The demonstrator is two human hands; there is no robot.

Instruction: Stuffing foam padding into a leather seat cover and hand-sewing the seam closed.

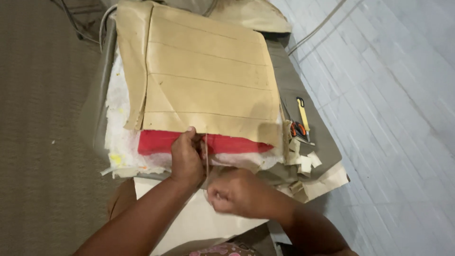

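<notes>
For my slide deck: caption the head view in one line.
Left hand pins tan stitched cover over red foam while right hand pulls thread taut.

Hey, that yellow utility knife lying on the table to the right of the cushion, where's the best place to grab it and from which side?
Probably take the yellow utility knife by the middle of its long, flat handle, coming from above with fingers across its narrow width. It lies flat on the grey table. Its near end sits by the orange-handled scissors and paper scraps, so the far half is freer.
</notes>
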